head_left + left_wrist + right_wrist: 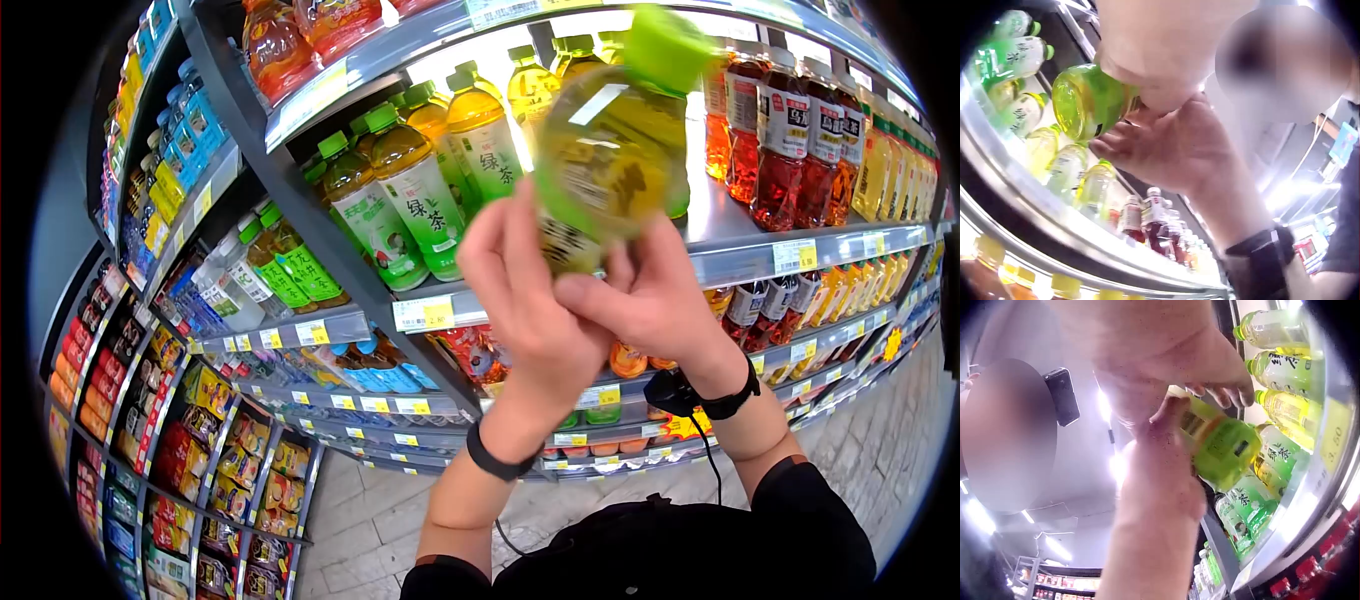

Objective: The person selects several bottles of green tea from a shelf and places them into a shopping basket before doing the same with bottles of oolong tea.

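A clear bottle of yellow-green tea (610, 150) with a bright green cap (668, 50) is held up at a tilt in front of the shelf, its cap blurred near the head camera. My left hand (530, 310) grips the lower part from the left, and my right hand (665, 300) holds it from the right with the thumb across the front. The hands meet below the bottle and cover part of its label. In the left wrist view the bottle's base (1069, 106) points out past the hands; the right wrist view shows its green label (1229, 447).
Behind the hands, a shelf carries green tea bottles (420, 200) with green caps and dark red tea bottles (785, 140). Price tags line the shelf edge (800, 255). Packaged snacks (240, 465) fill racks at lower left, above a grey tiled floor (355, 520).
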A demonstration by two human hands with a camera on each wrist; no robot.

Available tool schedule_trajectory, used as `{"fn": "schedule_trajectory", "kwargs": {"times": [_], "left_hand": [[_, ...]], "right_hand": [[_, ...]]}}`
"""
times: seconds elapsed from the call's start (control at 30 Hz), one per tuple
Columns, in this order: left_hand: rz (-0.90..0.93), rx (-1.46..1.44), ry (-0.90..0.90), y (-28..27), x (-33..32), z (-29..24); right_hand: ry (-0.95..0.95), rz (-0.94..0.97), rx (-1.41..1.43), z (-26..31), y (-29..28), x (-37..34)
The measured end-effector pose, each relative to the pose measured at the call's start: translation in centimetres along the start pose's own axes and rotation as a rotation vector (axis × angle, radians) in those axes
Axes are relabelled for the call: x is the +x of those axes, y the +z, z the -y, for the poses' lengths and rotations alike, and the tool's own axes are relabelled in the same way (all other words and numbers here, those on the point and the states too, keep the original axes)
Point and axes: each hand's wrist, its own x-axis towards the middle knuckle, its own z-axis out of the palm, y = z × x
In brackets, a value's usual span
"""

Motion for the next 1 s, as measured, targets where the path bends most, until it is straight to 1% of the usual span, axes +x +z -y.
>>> {"fn": "schedule_trajectory", "kwargs": {"times": [0.03,0.1,0.13,0.23,0.3,0.37,0.47,0.5,0.57,0.6,0.67,0.73,0.8,1.0], "left_hand": [[0.044,-0.028,0.009,-0.7,0.0,-0.5],[0.132,-0.089,0.032,-2.3,-0.1,-1.1],[0.209,-0.198,-0.025,-3.3,0.0,-1.0],[0.382,-0.191,0.036,-6.5,0.0,3.1],[0.155,0.155,-0.195,-6.3,-0.9,6.7],[0.04,0.252,-0.298,-5.3,-0.7,9.1],[0.152,0.295,-0.365,-4.3,-0.7,10.0],[0.128,0.269,-0.368,-3.6,-0.9,10.5],[0.079,0.218,-0.377,-2.1,-1.5,11.4],[0.121,0.379,-0.318,-1.7,-1.4,11.7],[0.117,0.51,-0.305,-1.0,-1.3,11.4],[0.101,0.619,-0.263,-0.5,-1.2,11.8],[0.114,0.641,-0.291,-0.4,-0.9,11.4],[0.117,0.616,-0.307,-0.3,-0.9,11.7]], "right_hand": [[0.075,0.006,0.118,0.5,0.1,-0.2],[0.251,0.051,0.254,2.0,-0.8,-1.3],[0.218,0.001,0.301,1.9,-0.6,-2.0],[0.389,0.008,0.544,1.1,-1.9,-4.3],[0.518,-0.012,0.568,1.0,-2.7,-5.2],[0.632,-0.038,0.555,1.7,-3.1,-5.5],[0.626,-0.073,0.486,1.6,-3.4,-5.8],[0.619,-0.085,0.454,1.5,-3.5,-5.9],[0.627,-0.084,0.495,1.3,-3.9,-6.2],[0.637,-0.069,0.52,1.3,-4.2,-6.2],[0.663,-0.051,0.539,1.1,-4.5,-6.5],[0.647,-0.031,0.481,0.8,-4.9,-6.8],[0.633,-0.03,0.456,0.9,-5.0,-7.1],[0.703,-0.039,0.438,0.6,-6.2,-8.0]]}}
